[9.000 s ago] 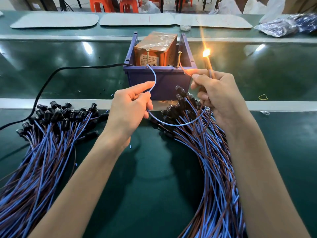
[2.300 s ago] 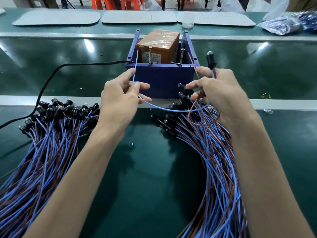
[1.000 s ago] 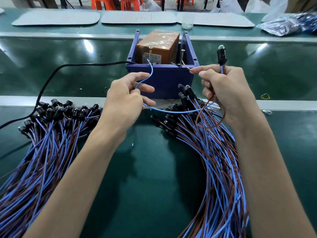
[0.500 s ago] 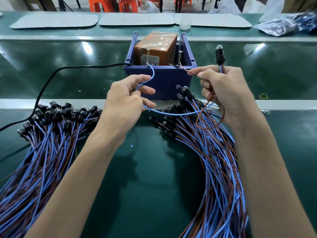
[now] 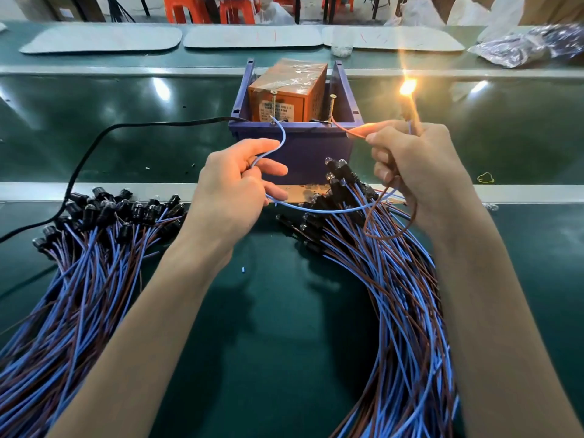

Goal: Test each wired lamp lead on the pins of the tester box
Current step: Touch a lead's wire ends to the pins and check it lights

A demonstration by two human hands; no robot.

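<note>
The tester box [image 5: 286,99], orange inside a blue bin [image 5: 294,147], stands at the middle back with two upright screw pins. My left hand [image 5: 235,184] pinches the blue wire [image 5: 279,137], whose tip touches the left pin [image 5: 273,104]. My right hand [image 5: 414,165] holds the lamp [image 5: 407,90] upright and pinches the brown wire [image 5: 347,131], whose tip reaches the base of the right pin [image 5: 331,107]. The lamp glows bright orange.
A pile of wired lamps [image 5: 94,248] lies at the left, another pile [image 5: 388,263] under my right arm. A black power cord [image 5: 104,137] runs left from the bin. A metal rail [image 5: 126,191] crosses the green bench. Plastic bags [image 5: 531,45] sit far right.
The wire tips have moved onto the two pins and the lamp, dark half a second ago, now glows. Both hands have barely shifted.
</note>
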